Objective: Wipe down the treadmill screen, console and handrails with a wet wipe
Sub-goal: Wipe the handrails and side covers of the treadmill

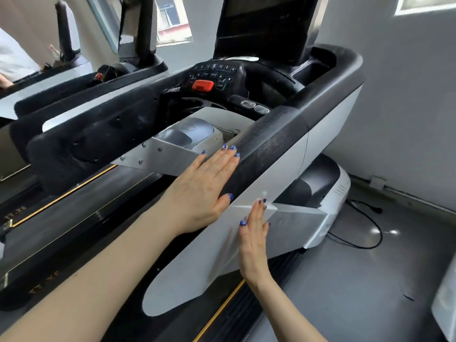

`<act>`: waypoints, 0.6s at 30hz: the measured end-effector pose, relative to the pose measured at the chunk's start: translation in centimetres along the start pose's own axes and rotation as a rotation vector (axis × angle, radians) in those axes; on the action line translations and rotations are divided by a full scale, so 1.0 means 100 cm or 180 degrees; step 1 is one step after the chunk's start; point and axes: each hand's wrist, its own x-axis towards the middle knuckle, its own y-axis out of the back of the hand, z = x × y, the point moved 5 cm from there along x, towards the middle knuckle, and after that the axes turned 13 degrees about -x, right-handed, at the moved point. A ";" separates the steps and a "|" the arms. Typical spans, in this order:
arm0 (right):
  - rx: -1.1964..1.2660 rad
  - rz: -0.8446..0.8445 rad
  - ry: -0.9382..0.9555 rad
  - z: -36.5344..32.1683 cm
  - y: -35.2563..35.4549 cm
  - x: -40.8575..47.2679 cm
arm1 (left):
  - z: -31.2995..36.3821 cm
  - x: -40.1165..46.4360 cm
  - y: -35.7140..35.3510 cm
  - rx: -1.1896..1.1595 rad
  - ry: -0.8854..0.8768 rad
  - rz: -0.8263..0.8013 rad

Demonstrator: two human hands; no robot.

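Hands flank the near right handrail. Left hand presses flat, fingers straight, against its inner side. Right hand lies flat on the white outer panel; no wipe shows.

"START" is read on the green button of the keypad, beside the red stop button. Numbers, among them "12", are seen on the keypad's top row, though most are blurred. "TT-X6" is printed in gold on the black side rail of the neighbouring treadmill.
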 end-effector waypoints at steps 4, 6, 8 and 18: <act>0.0139 -0.0166 -0.0510 0.035 0.011 0.026 | 0.001 0.000 -0.001 -0.0036 0.0013 -0.0030; 0.0275 -0.0142 -0.0502 0.033 0.011 0.026 | 0.001 0.000 0.000 -0.0082 0.0026 -0.0036; 0.0370 -0.0074 -0.0292 0.017 0.008 0.015 | 0.000 0.002 0.000 -0.0145 0.0033 -0.0065; 0.0225 0.0911 0.0641 -0.065 0.039 0.063 | -0.008 0.000 -0.004 -0.0240 -0.0254 -0.0057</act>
